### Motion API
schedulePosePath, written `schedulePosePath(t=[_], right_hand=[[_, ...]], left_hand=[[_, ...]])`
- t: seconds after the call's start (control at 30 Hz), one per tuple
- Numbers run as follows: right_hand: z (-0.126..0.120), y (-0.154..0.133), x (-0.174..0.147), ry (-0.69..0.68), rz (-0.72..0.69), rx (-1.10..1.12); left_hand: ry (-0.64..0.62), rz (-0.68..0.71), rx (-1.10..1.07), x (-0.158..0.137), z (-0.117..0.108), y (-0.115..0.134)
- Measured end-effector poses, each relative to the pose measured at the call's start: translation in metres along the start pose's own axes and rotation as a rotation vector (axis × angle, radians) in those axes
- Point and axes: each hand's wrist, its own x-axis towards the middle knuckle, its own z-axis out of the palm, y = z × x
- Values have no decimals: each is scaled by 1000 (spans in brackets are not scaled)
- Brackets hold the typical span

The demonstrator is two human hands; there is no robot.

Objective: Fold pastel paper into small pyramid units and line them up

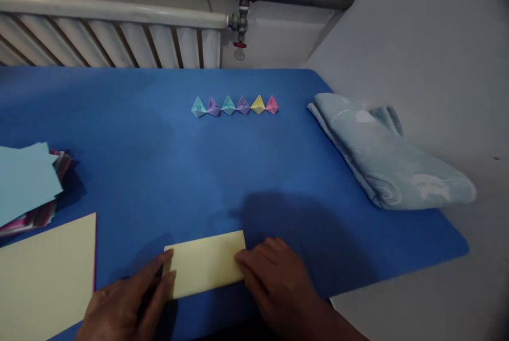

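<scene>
A yellow sheet of paper point(204, 265), folded into a long rectangle, lies at the near side of the blue table, slightly tilted. My left hand point(127, 298) holds its left end, with index fingertip and thumb a little apart on the paper. At the right end, my right hand point(274, 272) pinches the edge between thumb and curled fingers. The undersides of the fingers are hidden on both hands.
Several small folded paper shapes point(228, 105) in blue, purple, yellow and pink stand in a row at the back. Stacked coloured paper point(27, 179) and a yellow sheet pile point(51, 272) lie left. A folded grey-blue cloth point(382, 155) rests right; a radiator point(119, 41) is behind.
</scene>
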Motion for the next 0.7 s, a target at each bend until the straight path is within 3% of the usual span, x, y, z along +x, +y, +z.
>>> schedulePosePath(t=[0.2,0.7], right_hand=[[2,1,1,31,-8,-6],[5,4,5,121,-103,-71]], left_hand=[[-30,2,-4,6,-7,5],[34,-41,-44,9,-11,20]])
